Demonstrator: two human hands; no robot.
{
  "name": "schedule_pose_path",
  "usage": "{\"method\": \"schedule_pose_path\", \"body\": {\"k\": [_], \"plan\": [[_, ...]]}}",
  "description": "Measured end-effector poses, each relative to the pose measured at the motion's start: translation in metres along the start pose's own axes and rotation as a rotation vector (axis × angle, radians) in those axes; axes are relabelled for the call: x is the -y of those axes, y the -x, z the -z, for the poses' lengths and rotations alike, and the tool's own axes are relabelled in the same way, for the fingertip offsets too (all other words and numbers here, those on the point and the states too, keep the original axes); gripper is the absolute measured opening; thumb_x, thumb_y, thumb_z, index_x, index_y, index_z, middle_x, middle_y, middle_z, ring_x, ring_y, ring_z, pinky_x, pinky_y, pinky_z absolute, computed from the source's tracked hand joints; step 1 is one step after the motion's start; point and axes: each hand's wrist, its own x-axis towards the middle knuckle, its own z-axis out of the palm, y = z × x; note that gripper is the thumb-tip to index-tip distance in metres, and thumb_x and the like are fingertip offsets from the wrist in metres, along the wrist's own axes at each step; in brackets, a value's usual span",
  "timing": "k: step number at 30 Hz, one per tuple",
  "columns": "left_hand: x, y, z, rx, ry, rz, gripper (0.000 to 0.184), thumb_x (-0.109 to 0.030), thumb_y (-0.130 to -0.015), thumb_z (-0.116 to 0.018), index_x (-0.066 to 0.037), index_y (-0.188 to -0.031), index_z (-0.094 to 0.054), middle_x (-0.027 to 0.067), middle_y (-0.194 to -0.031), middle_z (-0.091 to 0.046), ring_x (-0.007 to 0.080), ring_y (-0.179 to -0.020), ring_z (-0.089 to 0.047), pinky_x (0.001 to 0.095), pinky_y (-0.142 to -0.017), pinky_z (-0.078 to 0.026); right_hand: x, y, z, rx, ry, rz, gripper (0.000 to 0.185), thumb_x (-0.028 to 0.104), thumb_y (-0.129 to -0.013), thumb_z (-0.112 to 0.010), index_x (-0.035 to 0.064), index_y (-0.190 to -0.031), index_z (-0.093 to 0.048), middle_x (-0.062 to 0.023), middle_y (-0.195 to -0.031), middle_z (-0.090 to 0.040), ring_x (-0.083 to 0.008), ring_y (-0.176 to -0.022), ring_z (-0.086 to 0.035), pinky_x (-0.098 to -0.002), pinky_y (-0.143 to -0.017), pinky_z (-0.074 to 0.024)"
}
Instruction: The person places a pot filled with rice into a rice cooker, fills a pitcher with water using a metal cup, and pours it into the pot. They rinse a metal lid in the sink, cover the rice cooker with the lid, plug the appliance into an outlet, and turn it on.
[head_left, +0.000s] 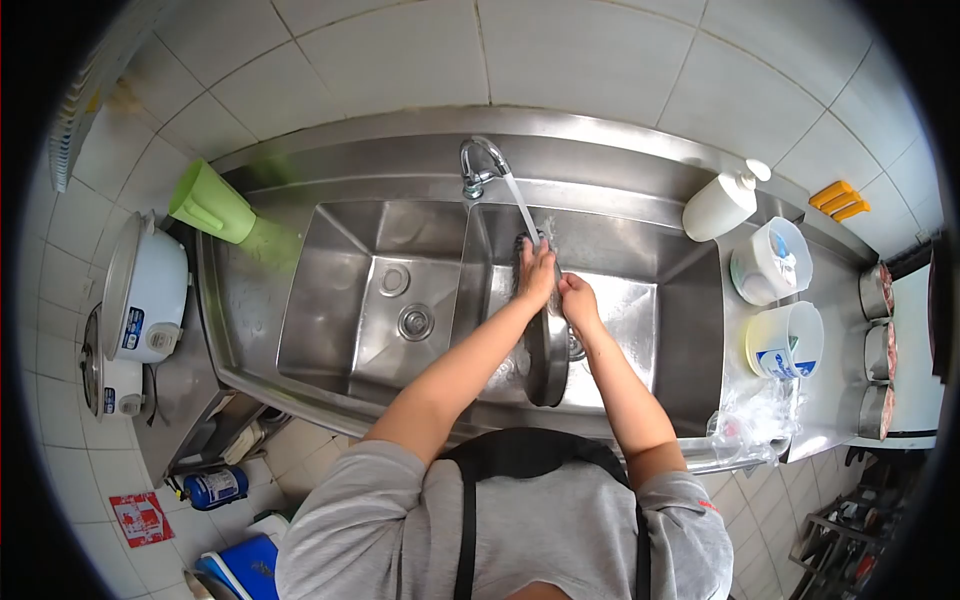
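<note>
A dark, shallow round pan (547,362) is tilted up on its edge in the right sink basin (630,345). My right hand (577,302) is closed on the pan's right rim. My left hand (537,277) lies against the pan's other face with its fingers stretched out. Something dark shows beside those fingertips, and I cannot make out whether it is a scrubber or part of the pan. Water runs from the curved faucet (486,158) onto the pan close to my left fingers.
The left basin (372,330) has a drain. A green pitcher (212,203) stands left, near rice cookers (150,290). On the right are a white pump bottle (720,205), two plastic tubs (772,262), a crumpled plastic bag (750,425) and several round tins (878,352).
</note>
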Motion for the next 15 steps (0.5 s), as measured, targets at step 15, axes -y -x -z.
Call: {"method": "schedule_pose_path", "body": {"k": [15], "plan": [[-0.013,-0.108,0.067,0.235,0.179,0.29,0.053,-0.051,-0.08,-0.046,-0.005,-0.1,-0.061,0.0122,-0.092,-0.062,0.0222,-0.088,-0.056,0.0312,-0.081,-0.041,0.089,0.036,0.177,0.04,-0.325,0.056,0.023,0.024,-0.087,-0.051,0.0043,-0.077,-0.057,0.0039,-0.068,-0.054,-0.0045,-0.06,-0.046,-0.0205,-0.057,-0.0374]]}}
